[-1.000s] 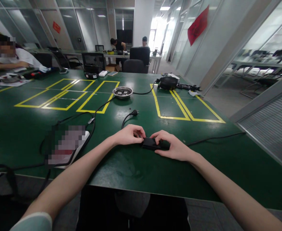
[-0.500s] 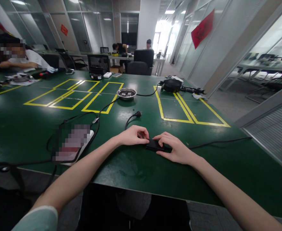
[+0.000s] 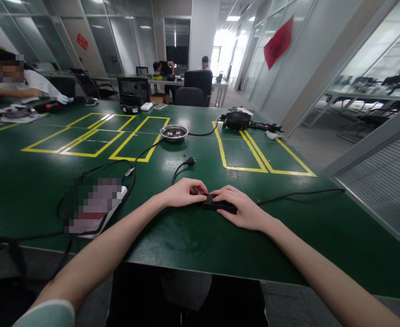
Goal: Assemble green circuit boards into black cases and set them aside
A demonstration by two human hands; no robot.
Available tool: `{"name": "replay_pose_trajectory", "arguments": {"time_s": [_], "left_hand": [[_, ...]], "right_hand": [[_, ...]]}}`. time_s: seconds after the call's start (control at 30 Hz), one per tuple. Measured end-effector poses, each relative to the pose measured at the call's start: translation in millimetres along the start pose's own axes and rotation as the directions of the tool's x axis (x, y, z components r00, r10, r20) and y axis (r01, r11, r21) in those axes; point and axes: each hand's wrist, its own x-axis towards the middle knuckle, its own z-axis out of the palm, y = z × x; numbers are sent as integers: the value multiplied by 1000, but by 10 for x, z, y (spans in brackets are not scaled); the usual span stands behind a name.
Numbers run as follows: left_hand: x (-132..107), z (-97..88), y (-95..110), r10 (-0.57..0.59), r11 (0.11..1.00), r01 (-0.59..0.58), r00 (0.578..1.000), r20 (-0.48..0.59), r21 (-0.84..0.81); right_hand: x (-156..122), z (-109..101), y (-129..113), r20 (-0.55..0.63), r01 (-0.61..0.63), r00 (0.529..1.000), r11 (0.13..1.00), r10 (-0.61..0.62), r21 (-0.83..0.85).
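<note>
A flat black power adapter (image 3: 209, 202) lies on the green table (image 3: 172, 240) in front of me. My left hand (image 3: 185, 192) is curled at its left end, thumb and fingertips closed against it. My right hand (image 3: 239, 208) grips the adapter's right part, fingers across the top and thumb along the near side. Behind my left hand, a black cord ends in a plug (image 3: 190, 161). From beside my right hand a black cable (image 3: 298, 194) runs to the table's right edge. Fingers hide both ends of the adapter.
A metal bowl (image 3: 174, 133) with small metal pieces stands beyond the plug. At left lies a blurred-out phone-like object (image 3: 96, 204) among black cables. Yellow tape outlines (image 3: 244, 170) mark the table. A black bundle (image 3: 237, 121) sits at the back right. A person (image 3: 22, 84) sits far left.
The whole view has shifted slightly, so the table's things appear further left. My right fingers now lie flatter and further across the adapter. My left hand stays at its end.
</note>
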Motion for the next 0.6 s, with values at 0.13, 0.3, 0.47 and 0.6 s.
{"name": "replay_pose_trajectory", "arguments": {"time_s": [0.13, 0.3, 0.47, 0.6], "left_hand": [[1, 2, -36, -33, 997, 33, 999, -5, -64], [7, -10, -63, -56, 990, 55, 998, 1, -129], [13, -13, -31, -50, 995, 51, 999, 17, -89], [6, 12, 13, -3, 998, 2, 1000, 22, 55]], "right_hand": [[-12, 33, 47, -45, -57, 997, 994, 61, 98], [2, 65, 56, -67, -60, 995, 989, 70, 133], [11, 33, 34, -9, -30, 999, 996, 31, 79], [16, 23, 20, 12, 5, 1000, 999, -5, -43]]}}
